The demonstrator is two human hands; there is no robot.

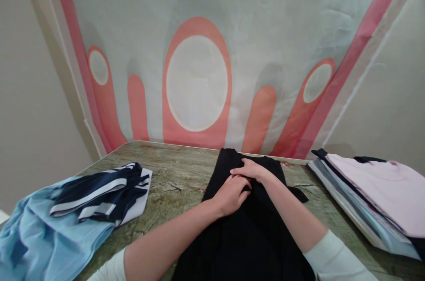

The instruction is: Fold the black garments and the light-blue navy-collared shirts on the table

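Note:
A black shirt (232, 245) lies lengthwise in front of me, its neckline at the far edge of the table and a short sleeve (299, 194) sticking out to the right. My left hand (232, 194) is on the upper middle of the shirt, its fingers curled with black cloth showing between them and the thumb. Just beyond and to the right, my right hand (251, 169) rests on the same cloth with its fingers stretched leftward, close to or touching the left fingers. Part of the right fingertips is hidden.
On the left of the wood-patterned table (179, 179) lies light blue cloth (66, 245) with a navy garment with white stripes (109, 192) on it. A stack of folded clothes, topped by a pink shirt (385, 188), is on the right. A printed backdrop (285, 28) stands behind.

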